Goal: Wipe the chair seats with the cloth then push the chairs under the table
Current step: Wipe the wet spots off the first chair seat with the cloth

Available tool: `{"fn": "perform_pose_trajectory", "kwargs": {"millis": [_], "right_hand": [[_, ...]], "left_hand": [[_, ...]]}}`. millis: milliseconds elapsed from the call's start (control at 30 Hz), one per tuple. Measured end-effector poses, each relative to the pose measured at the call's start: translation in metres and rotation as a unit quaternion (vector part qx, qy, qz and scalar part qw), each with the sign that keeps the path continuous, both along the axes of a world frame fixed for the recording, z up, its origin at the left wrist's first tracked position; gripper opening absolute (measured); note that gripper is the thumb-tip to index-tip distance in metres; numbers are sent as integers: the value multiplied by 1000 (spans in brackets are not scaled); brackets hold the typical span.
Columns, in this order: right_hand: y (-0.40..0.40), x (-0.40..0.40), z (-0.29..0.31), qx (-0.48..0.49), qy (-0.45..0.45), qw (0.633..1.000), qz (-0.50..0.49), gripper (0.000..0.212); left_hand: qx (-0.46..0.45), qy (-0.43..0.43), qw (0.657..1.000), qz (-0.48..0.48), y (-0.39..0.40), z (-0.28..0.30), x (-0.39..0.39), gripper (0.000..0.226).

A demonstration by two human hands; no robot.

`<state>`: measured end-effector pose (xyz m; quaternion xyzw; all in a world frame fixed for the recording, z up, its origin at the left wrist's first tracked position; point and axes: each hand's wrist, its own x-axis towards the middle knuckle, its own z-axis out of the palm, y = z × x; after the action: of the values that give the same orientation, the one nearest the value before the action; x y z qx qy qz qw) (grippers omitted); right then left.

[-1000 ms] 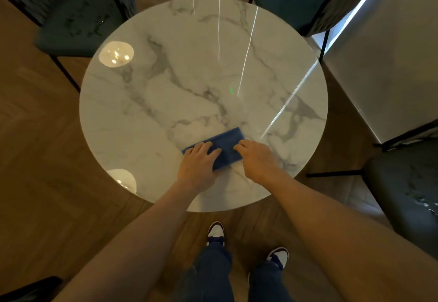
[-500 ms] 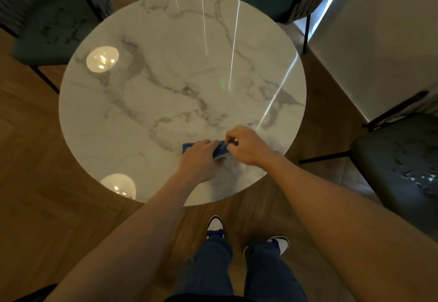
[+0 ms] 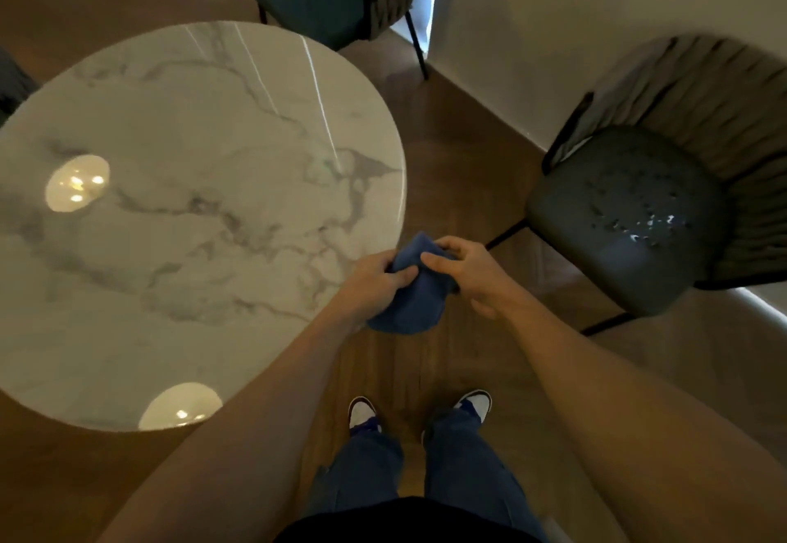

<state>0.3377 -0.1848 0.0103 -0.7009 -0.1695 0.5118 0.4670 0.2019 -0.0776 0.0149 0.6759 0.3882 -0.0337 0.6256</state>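
Both hands hold the blue cloth [image 3: 415, 295] bunched up, off the round marble table [image 3: 179, 210], by its near right edge. Left hand [image 3: 374, 282] and right hand [image 3: 472, 274] both pinch it. Dark chair [image 3: 630, 214] at right, speckled seat.

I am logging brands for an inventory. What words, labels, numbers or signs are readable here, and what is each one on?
None: no text can be read anywhere.
Blue cloth, held by the left hand and right hand: no tag or print shows.
Marble table, nearer chair and shoes: no lettering visible.
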Motion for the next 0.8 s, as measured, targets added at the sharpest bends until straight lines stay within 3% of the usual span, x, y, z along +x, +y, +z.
{"fn": "perform_pose_trajectory", "kwargs": {"millis": [100, 267, 400, 500, 800], "right_hand": [[-39, 18, 0, 7, 8, 996, -94, 12], [-103, 51, -6, 20, 172, 960, -219, 34], [-149, 82, -18, 12, 137, 955, -264, 23], [-180, 102, -27, 18, 119, 949, -292, 35], [-241, 155, -44, -82, 5, 953, -291, 28]], "left_hand": [[24, 29, 998, -53, -27, -1, 35, 21], [5, -2, 999, -43, -72, -1, 92, 19], [-58, 22, 993, -102, -110, -1, 131, 18], [-90, 49, 986, -129, -134, -3, 160, 22], [8, 70, 973, -220, -178, -17, 239, 23]]}}
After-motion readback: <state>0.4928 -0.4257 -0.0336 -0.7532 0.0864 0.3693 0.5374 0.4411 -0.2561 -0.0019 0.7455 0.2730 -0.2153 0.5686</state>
